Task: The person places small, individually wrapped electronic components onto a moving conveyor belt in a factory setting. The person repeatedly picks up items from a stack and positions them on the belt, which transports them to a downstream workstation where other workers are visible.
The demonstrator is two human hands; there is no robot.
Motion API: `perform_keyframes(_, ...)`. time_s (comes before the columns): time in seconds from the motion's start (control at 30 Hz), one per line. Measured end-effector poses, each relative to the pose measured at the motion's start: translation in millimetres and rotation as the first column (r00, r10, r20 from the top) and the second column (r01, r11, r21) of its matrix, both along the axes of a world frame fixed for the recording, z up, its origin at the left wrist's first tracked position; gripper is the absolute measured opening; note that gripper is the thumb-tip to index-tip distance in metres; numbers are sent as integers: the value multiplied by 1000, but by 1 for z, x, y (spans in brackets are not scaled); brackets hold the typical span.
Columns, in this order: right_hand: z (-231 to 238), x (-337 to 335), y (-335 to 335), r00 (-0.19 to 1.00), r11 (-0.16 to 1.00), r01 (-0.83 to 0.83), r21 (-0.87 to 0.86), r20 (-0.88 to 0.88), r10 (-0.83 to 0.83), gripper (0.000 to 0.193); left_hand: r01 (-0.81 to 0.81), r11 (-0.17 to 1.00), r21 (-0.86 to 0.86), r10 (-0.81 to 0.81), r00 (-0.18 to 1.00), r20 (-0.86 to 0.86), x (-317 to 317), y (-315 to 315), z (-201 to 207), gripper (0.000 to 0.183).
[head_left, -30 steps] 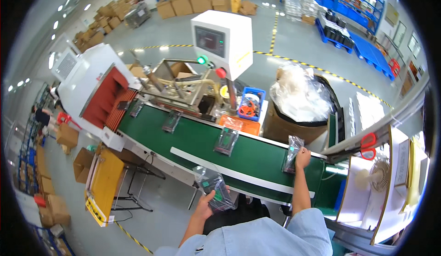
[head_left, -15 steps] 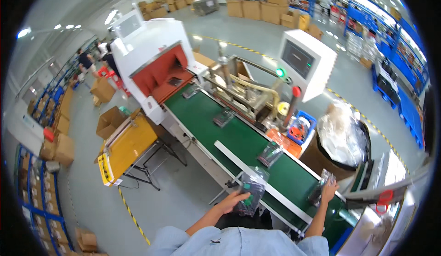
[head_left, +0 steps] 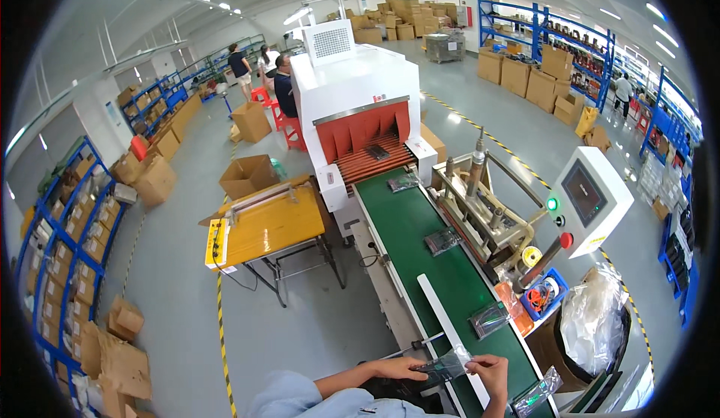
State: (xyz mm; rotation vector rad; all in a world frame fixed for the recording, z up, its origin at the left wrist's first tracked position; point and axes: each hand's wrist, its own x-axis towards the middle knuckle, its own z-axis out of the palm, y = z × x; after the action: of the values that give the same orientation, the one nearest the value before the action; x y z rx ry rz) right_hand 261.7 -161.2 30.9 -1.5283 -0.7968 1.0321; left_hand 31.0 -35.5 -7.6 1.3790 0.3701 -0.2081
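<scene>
Both hands low in frame, at the near end of a long green conveyor belt point(head_left: 420, 245). Left hand point(head_left: 397, 369) and right hand point(head_left: 491, 369) gripping between them one clear plastic bag with a dark flat item inside point(head_left: 444, 365), left fingers pinched on its near end, right fingers closed on its far end; bag held just above the belt's near edge, beside a white guide bar lying diagonally on the belt point(head_left: 450, 335). More clear-bagged dark items spaced along the belt: one near the right hand point(head_left: 489, 319), one mid-belt point(head_left: 442, 240), one close to the tunnel mouth point(head_left: 403, 183). Another bagged item at the belt's right lower edge point(head_left: 538, 395). Belt running into a white heat-tunnel machine with red curtain strips point(head_left: 360, 110). Right of belt, a metal sealing frame point(head_left: 484, 212) and a white control box with a dark screen point(head_left: 592, 200). Small blue bin of parts point(head_left: 544, 294) beneath it. Yellow-topped work table point(head_left: 266, 227) left of the belt. Cardboard cartons across the floor, blue shelving along the walls.
</scene>
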Motion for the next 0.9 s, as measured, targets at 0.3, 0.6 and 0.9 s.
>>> perform_keyframes(0.3,10,-4,17,965,977,25,210,248,-78,27,82,989,122,-84,996,6,-1,10,14,44)
perform_keyframes(0.6,1,7,-28,895,873,438,215,-16,-446,13,219,975,39,-220,975,18,25,6,11,42)
perform_keyframes(0.9,-24,-24,-123,889,911,399,-102,-198,-412,19,239,970,-31,-241,968,-76,84,-48,3,38)
